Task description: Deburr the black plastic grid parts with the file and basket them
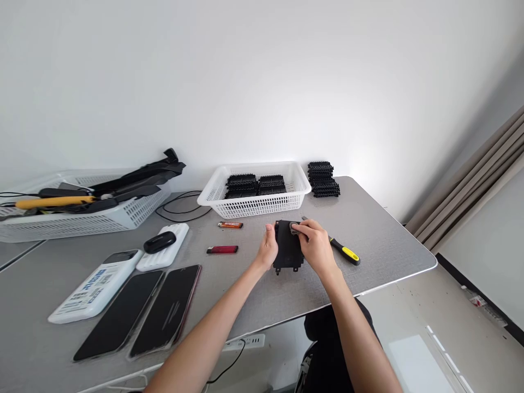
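My left hand (268, 248) grips the left edge of a flat black plastic part (289, 248), with the thumb pointing up along it. The part is rectangular and has small tabs on its lower edge. My right hand (317, 243) pinches a small grey piece (293, 228), perhaps a folded cloth or pad, against the part's upper right face. Just right of that hand lies a tool with a yellow and black handle (347, 252); its metal end shows partly behind the fingers. An orange lighter (230, 225) and a red lighter (222, 249) lie to the left.
Behind my hands, a white basket (254, 207) holds several black parts, and a stack of similar parts (322, 179) stands right of it. At left are another basket (135, 213) of tools, two phones (118, 316), power banks (96, 286) and a mouse (159, 242).
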Available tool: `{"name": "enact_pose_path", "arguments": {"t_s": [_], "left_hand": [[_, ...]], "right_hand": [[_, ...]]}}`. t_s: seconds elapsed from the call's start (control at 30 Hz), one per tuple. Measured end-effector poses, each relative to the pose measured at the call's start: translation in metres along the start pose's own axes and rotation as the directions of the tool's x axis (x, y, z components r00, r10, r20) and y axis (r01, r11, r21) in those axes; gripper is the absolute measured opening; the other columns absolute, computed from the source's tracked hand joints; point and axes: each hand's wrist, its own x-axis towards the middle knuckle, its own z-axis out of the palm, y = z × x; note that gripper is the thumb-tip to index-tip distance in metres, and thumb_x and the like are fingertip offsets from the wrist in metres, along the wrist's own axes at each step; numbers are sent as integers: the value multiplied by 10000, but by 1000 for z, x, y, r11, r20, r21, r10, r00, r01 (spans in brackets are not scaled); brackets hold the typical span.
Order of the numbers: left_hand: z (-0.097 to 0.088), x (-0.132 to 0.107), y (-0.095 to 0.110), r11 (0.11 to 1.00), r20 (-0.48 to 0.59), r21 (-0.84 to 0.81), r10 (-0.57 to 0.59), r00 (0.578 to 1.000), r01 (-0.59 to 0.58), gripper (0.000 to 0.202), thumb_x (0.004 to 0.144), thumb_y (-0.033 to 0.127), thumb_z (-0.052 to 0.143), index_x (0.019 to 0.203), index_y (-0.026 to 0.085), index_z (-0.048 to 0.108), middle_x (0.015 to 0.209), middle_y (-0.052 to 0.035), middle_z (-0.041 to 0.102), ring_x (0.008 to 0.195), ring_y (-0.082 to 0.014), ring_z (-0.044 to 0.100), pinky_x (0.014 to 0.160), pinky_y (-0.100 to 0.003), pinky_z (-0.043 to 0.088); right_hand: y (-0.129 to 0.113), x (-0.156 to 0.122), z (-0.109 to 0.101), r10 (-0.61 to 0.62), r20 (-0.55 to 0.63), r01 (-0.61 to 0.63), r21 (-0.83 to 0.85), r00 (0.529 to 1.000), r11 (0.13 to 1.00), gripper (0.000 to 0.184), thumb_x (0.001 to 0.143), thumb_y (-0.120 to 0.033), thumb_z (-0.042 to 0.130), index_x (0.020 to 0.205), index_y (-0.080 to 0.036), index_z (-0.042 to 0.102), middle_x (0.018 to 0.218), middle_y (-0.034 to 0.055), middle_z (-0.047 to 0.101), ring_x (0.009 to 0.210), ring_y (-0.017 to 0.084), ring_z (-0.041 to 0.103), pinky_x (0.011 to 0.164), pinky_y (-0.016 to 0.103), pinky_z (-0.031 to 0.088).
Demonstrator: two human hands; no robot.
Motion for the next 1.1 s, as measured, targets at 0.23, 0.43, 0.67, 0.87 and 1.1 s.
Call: {"name": "enact_pose_path", "arguments": {"t_s": [0.23, 0.43, 0.67, 0.87, 1.1], "left_hand": [[3, 1, 19, 999, -127, 52, 24, 992, -18, 590, 752, 730, 506, 894, 181, 668, 962, -77, 703, 1083, -267, 611, 869, -313, 498], [0, 5, 23, 999, -199, 34, 9, 980, -2, 522, 763, 673, 559, 925, 185, 648, 950, -80, 690, 988, -259, 631, 781, -303, 503], [-4, 14, 17, 989, -217, -131, 44, 975, -74, 486, 747, 625, 623, 990, 204, 622, 1107, -92, 669, 1113, -247, 596, 910, -326, 485], [1, 11, 27, 951, -202, -290, 46, 978, -104, 466, 629, 501, 786, 953, 204, 633, 1094, -82, 685, 1058, -243, 625, 876, -335, 504], [6, 1, 31, 939, -93, -340, -83, 992, 47, 432, 568, 324, 824, 931, 167, 649, 1025, -79, 704, 928, -214, 647, 752, -290, 500]], "right_hand": [[-4, -2, 0, -92, 277, 80, 53, 956, 995, 386, 857, -21, 480, 1041, -243, 737, 960, 38, 649, 870, 149, 619, 807, 259, 481], [-3, -4, -3, -115, 447, 76, 104, 887, 992, 411, 817, 20, 488, 1016, -231, 747, 936, 33, 663, 809, 136, 634, 757, 250, 477], [2, -1, -20, 16, 264, -96, 294, 964, 951, 252, 825, -134, 550, 941, -238, 747, 928, 20, 696, 828, 151, 644, 773, 273, 490], [15, -2, 1, 390, 97, -389, 452, 916, 802, 235, 808, -304, 556, 965, -174, 673, 824, 35, 667, 686, 149, 597, 629, 253, 468], [21, -5, 28, 476, 20, -403, 564, 879, 721, 217, 812, -321, 531, 959, -170, 579, 872, 49, 628, 739, 149, 587, 638, 246, 475]]}}
